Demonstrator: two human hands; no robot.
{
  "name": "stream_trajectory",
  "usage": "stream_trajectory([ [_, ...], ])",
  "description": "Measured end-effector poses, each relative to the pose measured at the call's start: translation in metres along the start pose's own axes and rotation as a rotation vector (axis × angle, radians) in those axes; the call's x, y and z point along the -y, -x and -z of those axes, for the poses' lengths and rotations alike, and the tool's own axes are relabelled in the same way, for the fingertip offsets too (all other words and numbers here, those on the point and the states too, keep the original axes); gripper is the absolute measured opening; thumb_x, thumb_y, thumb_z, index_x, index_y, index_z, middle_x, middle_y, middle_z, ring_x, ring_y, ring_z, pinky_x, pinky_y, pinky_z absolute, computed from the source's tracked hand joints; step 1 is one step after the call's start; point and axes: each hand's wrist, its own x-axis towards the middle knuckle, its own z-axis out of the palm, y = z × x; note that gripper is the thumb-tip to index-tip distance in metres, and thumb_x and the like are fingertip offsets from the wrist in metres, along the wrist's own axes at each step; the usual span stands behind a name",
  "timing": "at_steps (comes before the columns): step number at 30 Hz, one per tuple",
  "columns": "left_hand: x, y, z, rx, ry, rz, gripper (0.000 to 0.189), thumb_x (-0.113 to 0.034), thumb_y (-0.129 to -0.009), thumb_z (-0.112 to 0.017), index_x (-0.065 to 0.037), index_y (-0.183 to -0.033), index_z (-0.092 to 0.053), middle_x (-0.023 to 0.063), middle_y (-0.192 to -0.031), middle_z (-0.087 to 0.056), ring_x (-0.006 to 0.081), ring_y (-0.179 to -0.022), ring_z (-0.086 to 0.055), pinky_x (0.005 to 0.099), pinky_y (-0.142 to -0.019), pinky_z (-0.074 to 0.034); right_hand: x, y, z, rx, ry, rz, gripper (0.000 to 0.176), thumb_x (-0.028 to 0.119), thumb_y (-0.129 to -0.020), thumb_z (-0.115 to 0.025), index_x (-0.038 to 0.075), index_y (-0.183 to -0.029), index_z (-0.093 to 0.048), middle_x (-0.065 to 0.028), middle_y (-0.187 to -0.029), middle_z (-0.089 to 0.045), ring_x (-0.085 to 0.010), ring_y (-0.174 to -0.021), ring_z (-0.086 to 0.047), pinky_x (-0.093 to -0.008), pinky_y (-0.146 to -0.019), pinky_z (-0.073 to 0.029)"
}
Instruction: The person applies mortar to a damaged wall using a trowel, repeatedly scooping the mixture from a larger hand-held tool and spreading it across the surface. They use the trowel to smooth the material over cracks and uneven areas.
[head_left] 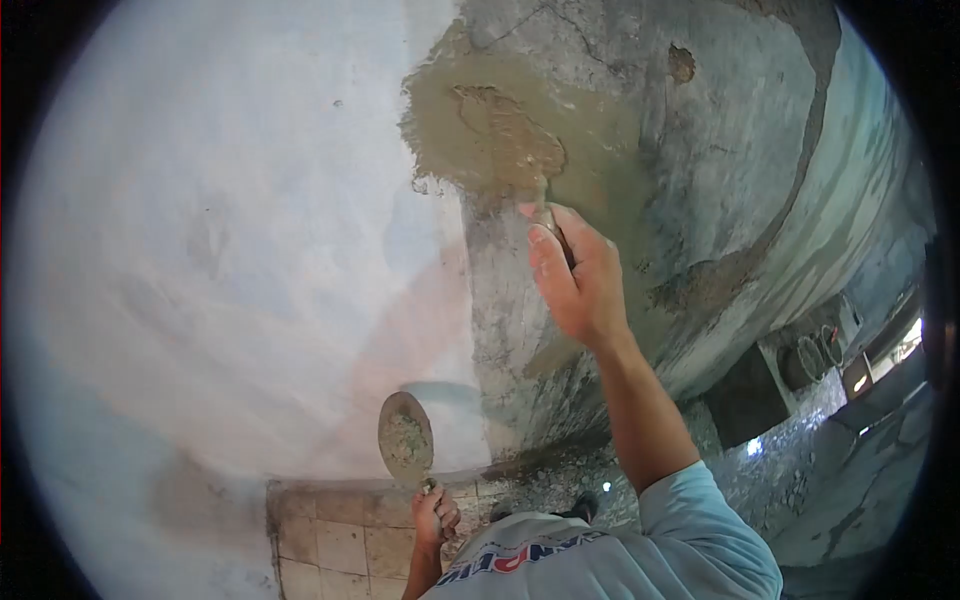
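My right hand (577, 280) is raised against the wall and grips the dark handle of a trowel (548, 210). Its blade is pressed into a patch of wet brown mortar (500, 130) on the bare grey wall (720, 150). Low in the view, my left hand (435, 512) holds a round trowel (405, 440) by its handle, blade upward, with a lump of grey mortar on it. The two hands are well apart, the right one high and the left one near my chest.
A smooth whitish plastered wall (220, 250) fills the left side. Tiles (340, 540) line its base. Rubble and grey debris lie on the floor (560, 480). A dark opening (750, 400) and round containers (810, 355) sit at the right.
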Motion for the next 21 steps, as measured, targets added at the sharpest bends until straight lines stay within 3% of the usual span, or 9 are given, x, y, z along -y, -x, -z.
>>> stream_trajectory([
  [2,0.004,-0.004,0.012,0.006,0.095,0.070,0.022,-0.014,-0.102,-0.053,-0.012,-0.081,-0.048,-0.0012,-0.055,-0.042,0.0111,-0.036,-0.034,0.0295,-0.034,-0.029,-0.014,0.012,-0.005,-0.068,-0.050,-0.072,0.026,0.015,-0.102,-0.060,-0.001,-0.121,-0.065,-0.0037,-0.073,-0.061,-0.0101,-0.062,-0.056,-0.0289,-0.059,-0.046],
  [4,0.004,-0.003,0.011,0.014,0.102,0.086,0.022,-0.014,-0.103,-0.053,-0.012,-0.081,-0.048,-0.0013,-0.055,-0.042,0.0110,-0.036,-0.034,0.0295,-0.034,-0.029,-0.026,0.027,-0.011,-0.144,-0.285,-0.159,0.026,0.015,-0.104,-0.058,0.000,-0.123,-0.065,-0.0006,-0.073,-0.060,-0.0069,-0.061,-0.054,-0.0262,-0.056,-0.045],
  [8,-0.013,0.015,-0.011,0.018,-0.017,-0.002,0.023,-0.014,-0.103,-0.053,-0.013,-0.081,-0.048,-0.0014,-0.055,-0.041,0.0106,-0.036,-0.035,0.0284,-0.033,-0.027,-0.035,0.047,-0.025,-0.295,-0.546,-0.201,0.027,0.014,-0.105,-0.056,-0.001,-0.126,-0.063,0.0018,-0.076,-0.059,-0.0036,-0.059,-0.052,-0.0222,-0.052,-0.044],
  [13,-0.005,0.015,0.011,0.039,0.041,-0.044,0.020,-0.015,-0.102,-0.054,-0.012,-0.083,-0.047,-0.0016,-0.055,-0.040,0.0100,-0.037,-0.035,0.0267,-0.031,-0.027,0.020,0.027,-0.051,-0.176,-0.387,0.038,0.031,0.011,-0.102,-0.060,-0.004,-0.129,-0.059,0.0014,-0.072,-0.059,-0.0057,-0.059,-0.057,-0.0242,-0.053,-0.046],
  [15,-0.013,0.016,0.000,-0.004,0.007,-0.061,0.019,-0.015,-0.101,-0.054,-0.012,-0.084,-0.047,-0.0016,-0.055,-0.039,0.0099,-0.037,-0.035,0.0267,-0.031,-0.029,0.048,0.010,-0.063,-0.090,-0.613,-0.028,0.029,0.012,-0.101,-0.062,-0.003,-0.125,-0.062,0.0011,-0.070,-0.060,-0.0067,-0.059,-0.058,-0.0249,-0.054,-0.048],
  [21,-0.014,0.013,-0.010,0.040,-0.028,-0.110,0.016,-0.014,-0.100,-0.054,-0.013,-0.085,-0.047,-0.0016,-0.056,-0.039,0.0096,-0.037,-0.034,0.0272,-0.031,-0.030,0.036,-0.027,-0.077,-0.082,-0.543,0.064,0.028,0.016,-0.100,-0.063,-0.002,-0.121,-0.066,-0.0002,-0.076,-0.061,-0.0062,-0.056,-0.055,-0.0246,-0.050,-0.045],
])
